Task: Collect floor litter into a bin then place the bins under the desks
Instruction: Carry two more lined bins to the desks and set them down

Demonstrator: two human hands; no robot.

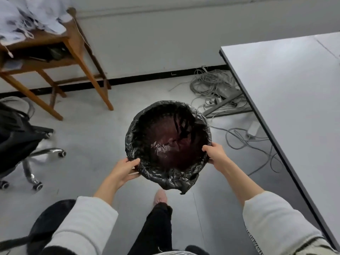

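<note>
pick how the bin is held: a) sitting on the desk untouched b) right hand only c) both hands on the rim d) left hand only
c: the left hand and the right hand each grip opposite sides of the bin rim, beside the desk.

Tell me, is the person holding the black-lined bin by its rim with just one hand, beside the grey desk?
Not quite: the head view shows both hands on the rim, the left hand and the right hand, holding the bin. The desk is beside it.
</note>
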